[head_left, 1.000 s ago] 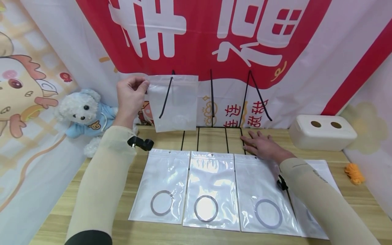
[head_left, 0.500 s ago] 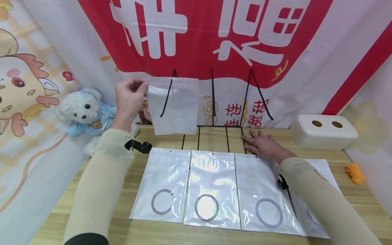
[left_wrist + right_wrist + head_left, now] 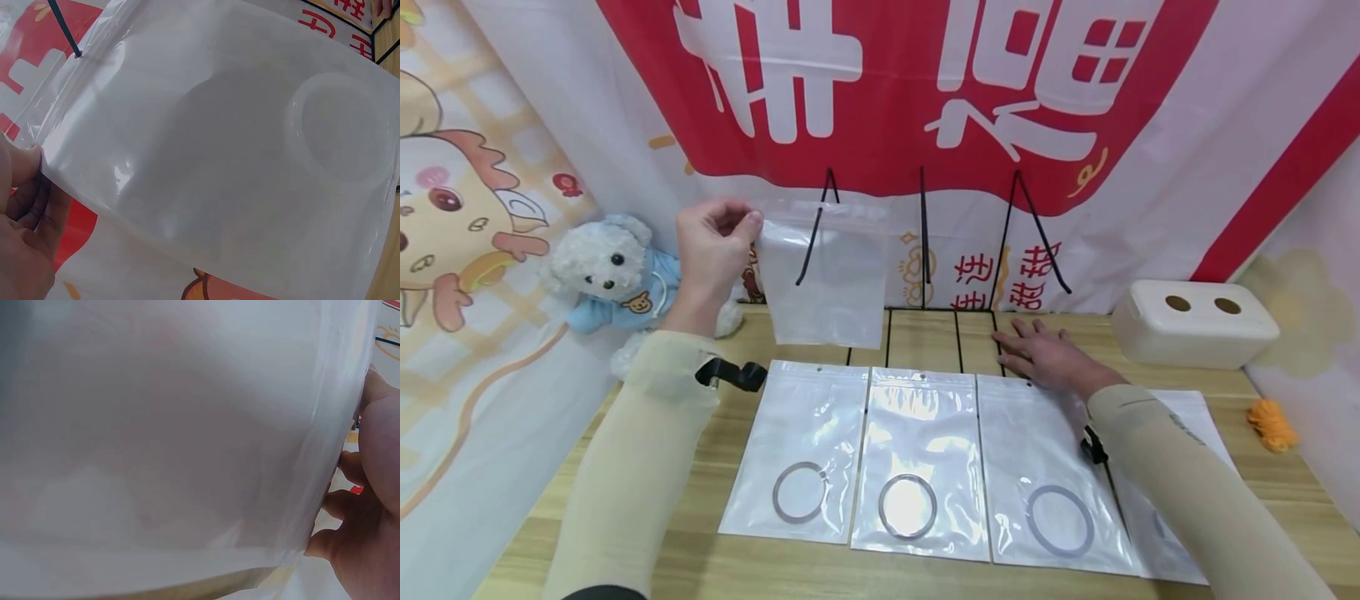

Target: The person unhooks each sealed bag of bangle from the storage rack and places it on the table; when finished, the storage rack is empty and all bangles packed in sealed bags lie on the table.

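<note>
A clear zip bag point(image 3: 827, 275) hangs by its top on the left black hook point(image 3: 808, 250). My left hand point(image 3: 718, 242) pinches its upper left corner between thumb and fingers. In the left wrist view the hook passes through the hole near the zip, and a pale ring point(image 3: 340, 131) shows inside the bag. My right hand point(image 3: 1037, 354) lies with spread fingers on the rack's base bars, at the top edge of the third flat bag point(image 3: 1037, 450). In the right wrist view its fingers point(image 3: 340, 503) sit beside that bag's zip edge.
Several zip bags with rings inside, such as the middle one point(image 3: 917, 433), lie in a row on the wooden table. More black hooks point(image 3: 1045, 233) stand to the right. A white box point(image 3: 1195, 333), orange yarn point(image 3: 1272, 425) and a plush bear point(image 3: 617, 275) are around.
My left hand and the pinched bag have moved slightly down and toward me along the hook. The right hand stays in place.
</note>
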`<state>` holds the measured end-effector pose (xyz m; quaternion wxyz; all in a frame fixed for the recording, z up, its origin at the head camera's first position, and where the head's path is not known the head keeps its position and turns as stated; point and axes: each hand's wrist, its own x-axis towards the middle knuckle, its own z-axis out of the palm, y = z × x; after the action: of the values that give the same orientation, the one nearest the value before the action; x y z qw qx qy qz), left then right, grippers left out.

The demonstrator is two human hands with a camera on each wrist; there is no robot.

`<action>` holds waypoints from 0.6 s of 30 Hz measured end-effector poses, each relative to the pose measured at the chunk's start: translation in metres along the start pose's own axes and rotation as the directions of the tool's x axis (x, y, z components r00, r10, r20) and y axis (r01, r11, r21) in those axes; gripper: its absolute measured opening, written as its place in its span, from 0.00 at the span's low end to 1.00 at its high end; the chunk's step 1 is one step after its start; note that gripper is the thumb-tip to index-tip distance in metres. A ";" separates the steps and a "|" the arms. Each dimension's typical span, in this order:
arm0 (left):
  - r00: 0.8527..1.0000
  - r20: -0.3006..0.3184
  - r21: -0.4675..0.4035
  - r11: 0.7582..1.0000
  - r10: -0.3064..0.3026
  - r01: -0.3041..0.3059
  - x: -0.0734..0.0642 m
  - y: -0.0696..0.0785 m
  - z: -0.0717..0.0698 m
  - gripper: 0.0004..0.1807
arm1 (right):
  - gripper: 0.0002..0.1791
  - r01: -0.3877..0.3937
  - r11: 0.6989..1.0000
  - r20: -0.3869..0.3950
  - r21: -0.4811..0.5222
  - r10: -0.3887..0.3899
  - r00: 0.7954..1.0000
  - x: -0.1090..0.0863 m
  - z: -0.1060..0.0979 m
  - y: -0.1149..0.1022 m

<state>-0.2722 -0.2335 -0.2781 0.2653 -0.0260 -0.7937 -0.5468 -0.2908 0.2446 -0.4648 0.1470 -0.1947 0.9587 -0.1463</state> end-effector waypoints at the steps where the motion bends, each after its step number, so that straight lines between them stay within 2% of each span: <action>1: 1.000 0.000 0.000 1.000 0.003 -0.003 -0.001 0.000 -0.001 0.14 | 0.36 0.000 1.000 -0.001 0.000 0.000 1.000 0.000 0.000 0.000; 13: 0.999 -0.005 -0.018 0.999 0.037 -0.037 -0.015 0.002 -0.010 0.10 | 0.36 -0.003 1.000 0.002 0.012 0.003 1.000 0.000 0.000 -0.001; 18: 1.000 0.012 0.020 0.999 0.028 -0.028 -0.021 0.003 -0.015 0.11 | 0.36 -0.008 1.000 0.006 0.015 0.008 1.000 0.000 -0.001 -0.003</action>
<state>-0.2474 -0.2407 -0.2805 0.2685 -0.0376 -0.8003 -0.5349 -0.2901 0.2423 -0.4630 0.1520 -0.1902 0.9579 -0.1520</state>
